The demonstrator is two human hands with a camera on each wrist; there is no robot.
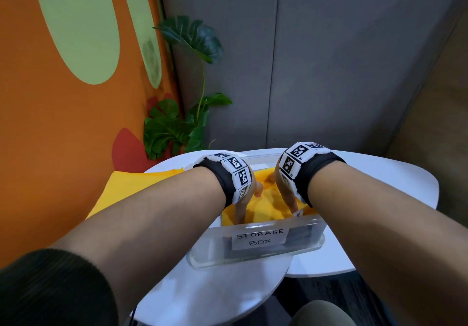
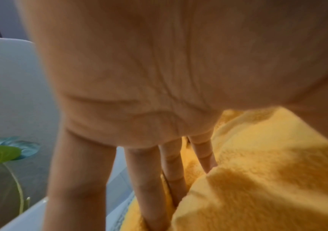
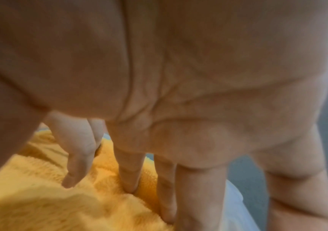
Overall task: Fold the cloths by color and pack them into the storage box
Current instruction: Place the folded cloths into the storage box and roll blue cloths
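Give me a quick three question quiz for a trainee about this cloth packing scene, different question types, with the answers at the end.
1. True or false: both hands are inside the clear plastic storage box.
2. Multiple choice: the fluffy yellow cloth under the left hand and right hand lies A) in the box, B) on the floor, C) on the green leafy plant.
3. Fill in: a second flat yellow cloth lies on the white round table, on the box's ____ side.

Key: 1 true; 2 A; 3 left.
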